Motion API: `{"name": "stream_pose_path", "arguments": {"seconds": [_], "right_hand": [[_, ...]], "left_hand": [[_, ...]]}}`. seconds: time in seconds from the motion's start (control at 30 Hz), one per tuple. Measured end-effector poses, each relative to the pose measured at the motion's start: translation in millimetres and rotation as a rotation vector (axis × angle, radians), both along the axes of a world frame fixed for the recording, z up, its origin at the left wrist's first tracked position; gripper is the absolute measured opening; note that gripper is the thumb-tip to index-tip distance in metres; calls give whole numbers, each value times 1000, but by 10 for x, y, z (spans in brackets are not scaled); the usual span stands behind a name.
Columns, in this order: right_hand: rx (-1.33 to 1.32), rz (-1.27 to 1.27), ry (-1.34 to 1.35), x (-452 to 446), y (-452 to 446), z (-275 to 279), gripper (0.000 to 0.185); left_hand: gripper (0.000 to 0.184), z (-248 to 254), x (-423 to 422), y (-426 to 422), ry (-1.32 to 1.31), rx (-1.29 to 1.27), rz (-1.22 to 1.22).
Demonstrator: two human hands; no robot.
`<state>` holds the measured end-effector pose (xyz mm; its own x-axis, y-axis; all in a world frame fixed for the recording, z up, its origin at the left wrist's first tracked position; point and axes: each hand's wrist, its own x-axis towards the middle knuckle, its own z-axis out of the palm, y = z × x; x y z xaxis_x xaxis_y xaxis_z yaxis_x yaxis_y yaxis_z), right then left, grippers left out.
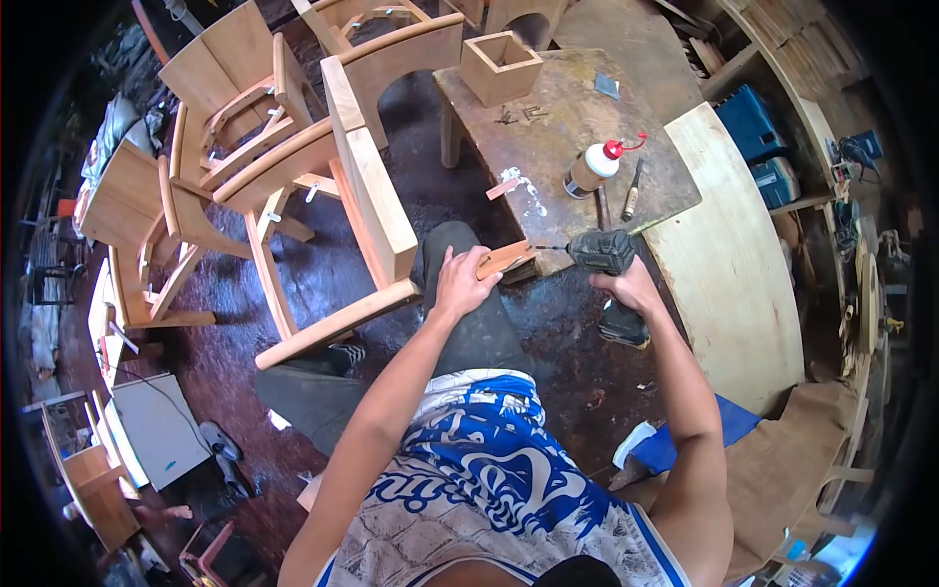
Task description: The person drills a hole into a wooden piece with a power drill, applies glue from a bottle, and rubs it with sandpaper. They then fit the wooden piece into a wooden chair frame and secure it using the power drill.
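Note:
My right hand (629,286) is wrapped round the handle of a dark cordless drill (603,251), whose bit points left. The bit's tip reaches the end of a small wooden piece (507,258) at the table's near corner. My left hand (464,283) grips the other end of that wooden piece above my knee. A wooden chair frame (370,196) lies tipped over just left of my left hand, one leg close to my knee. On the worktable (577,117) a glue bottle (593,168) with a red cap stands behind the drill.
A chisel-like tool (634,190), a square wooden box (501,67), loose screws (533,113) and smeared white glue (528,192) are on the table. Several wooden chairs (220,88) crowd the left. A pale curved board (729,254) lies right, beside shelves with blue cases (748,122).

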<state>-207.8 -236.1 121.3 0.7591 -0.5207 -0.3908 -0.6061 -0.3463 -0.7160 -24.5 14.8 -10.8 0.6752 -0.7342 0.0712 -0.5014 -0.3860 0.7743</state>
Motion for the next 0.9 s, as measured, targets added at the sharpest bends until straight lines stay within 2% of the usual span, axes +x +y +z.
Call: {"name": "stream_pose_path", "arguments": {"seconds": [0.27,0.5,0.67,0.9], "right_hand": [[34,-31,179,162,-23,-27,44],[-15,19,187,139,-40,-77,44],[-35,20,74,113,-35,-69,44],[-41,-12,200,160,-12,-4,44]], "left_hand": [[48,-78,-2,26,-34,-28,-6],[48,-108,-2,32,-30,-41,-7],[49,-93,2,14,-16,-53,-13],[49,-64,-55,-2,-23,-15,-25]]}}
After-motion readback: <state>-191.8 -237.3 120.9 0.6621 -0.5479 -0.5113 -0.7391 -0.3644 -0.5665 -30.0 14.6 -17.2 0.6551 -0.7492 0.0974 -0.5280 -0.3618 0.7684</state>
